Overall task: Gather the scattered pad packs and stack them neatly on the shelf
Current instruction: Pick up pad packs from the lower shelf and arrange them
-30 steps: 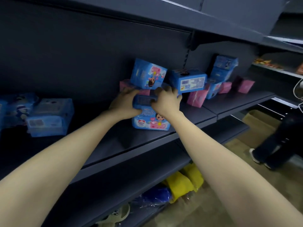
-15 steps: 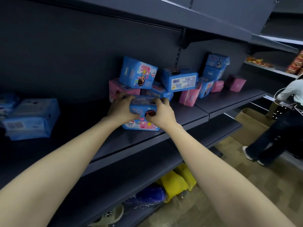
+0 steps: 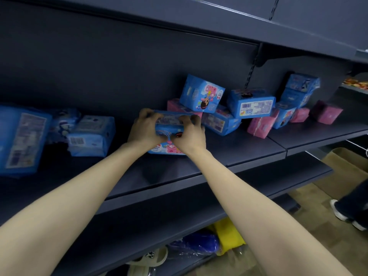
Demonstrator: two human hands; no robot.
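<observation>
Shifted left off the jumbled blue/pink packs (image 3: 249,108), blue soft-plastic pad pack (image 3: 168,126) sits mid-frame on dark grey metal shelf (image 3: 239,150), left hand (image 3: 145,128) & right hand (image 3: 190,136) fingers gripping its ends, prob. to keep it square.

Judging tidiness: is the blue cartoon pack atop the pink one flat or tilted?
Tilted: the blue cartoon pack rests askew on the pink pack, its edges slanting.

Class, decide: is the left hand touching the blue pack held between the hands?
Touching. The head view shows the left hand with its fingers curled over the left end of the blue pack, with no gap.
</observation>
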